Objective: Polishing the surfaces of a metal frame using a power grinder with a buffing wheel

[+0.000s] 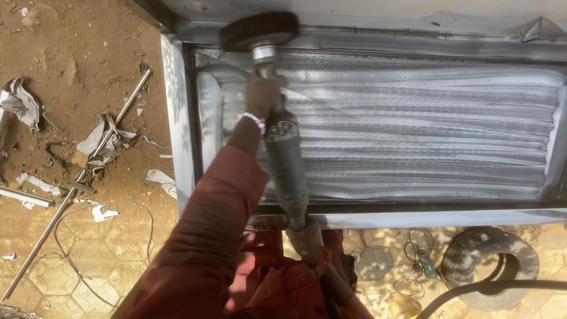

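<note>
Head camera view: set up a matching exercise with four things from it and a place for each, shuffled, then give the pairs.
Things:
1. grinder disc
2. tyre
3. metal rod
4. bead bracelet

Places:
A. on the dirt at the left
B. on the left hand's wrist
C. at the metal panel's top left corner
D. on the ground below the panel, at the right

Pairs: 1-C, 2-D, 3-A, 4-B

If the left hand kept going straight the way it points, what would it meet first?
Probably the grinder's dark disc, just ahead of the left hand, then the metal frame's top rail; depth is unclear.
</note>
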